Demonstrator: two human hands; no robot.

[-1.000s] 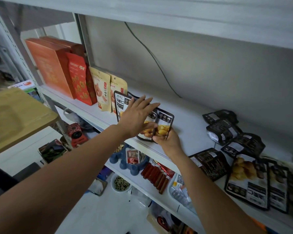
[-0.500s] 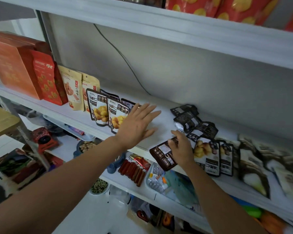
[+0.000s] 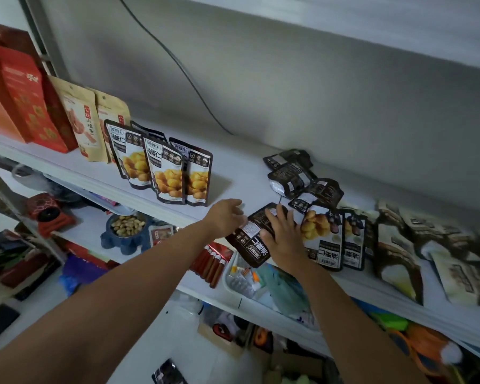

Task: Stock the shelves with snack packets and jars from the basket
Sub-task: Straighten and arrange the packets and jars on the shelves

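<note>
We have the dark packet (image 3: 250,239) lying face down at the front edge of the shelf (image 3: 239,173), askew, with its lower corner hanging out past that edge over the shelf below. As far as we can judge, its long axis slants from the back right toward the front left, neither along the edge nor square to it; part of the packet is hidden. Our right hand (image 3: 284,239) lies flat on its right half, fingers straight and a little spread, pointing toward the back of the shelf, the thumb resting on the packet's top face; it presses rather than pinches. Our left hand (image 3: 226,217) comes in from the left with fingers loosely bent and holding nothing, its fingertips right at the packet's upper left side; we cannot tell whether they touch it. So the packet sits between the 2 hands, under the right one and just to the right of the left one. The 3 upright packets (image 3: 166,176) stand further left along the shelf, with bare shelf between them and the left hand, and the flat packets (image 3: 323,239) lie just beside the right hand on the other side. We judge the next move to be lifting this packet, turning it and standing it at the right end of the upright row, so it must travel left; the overhanging corner could let it slip off.
</note>
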